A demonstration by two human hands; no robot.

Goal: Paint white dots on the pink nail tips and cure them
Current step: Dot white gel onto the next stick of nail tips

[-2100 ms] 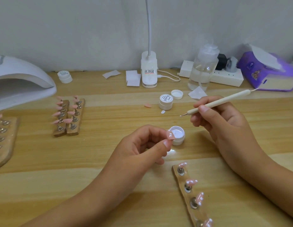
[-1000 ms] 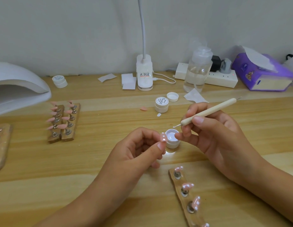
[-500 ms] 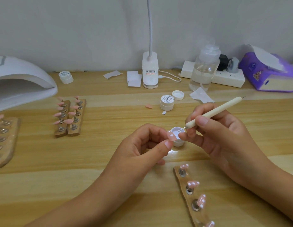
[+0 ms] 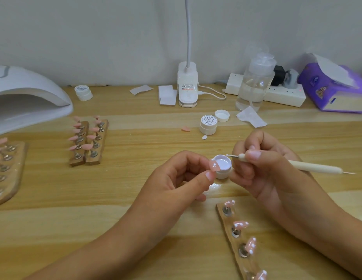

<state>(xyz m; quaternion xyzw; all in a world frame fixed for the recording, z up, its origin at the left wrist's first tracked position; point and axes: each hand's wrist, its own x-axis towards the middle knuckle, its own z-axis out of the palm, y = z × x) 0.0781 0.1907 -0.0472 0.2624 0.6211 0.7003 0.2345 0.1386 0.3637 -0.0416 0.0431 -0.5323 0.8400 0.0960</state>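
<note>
while dots are going on, lamp (image 4: 24, 93): waiting far left for curing
left hand (image 4: 176, 178): pinching pink tip (image 4: 214, 165) beside the pot (image 4: 224, 163), face up
right hand (image 4: 263, 168): gripping dotting pen (image 4: 313, 167), ball end hovering at pot's rim
pot: sitting open between hands for quick reloads

The curing lamp (image 4: 28, 91) and the adjacent wooden holder (image 4: 19, 168) are cut off by the left edge; the dotted-tip holder (image 4: 236, 242) runs off the bottom edge. The print on the desk lamp label (image 4: 187, 87) is too small to read.
</note>
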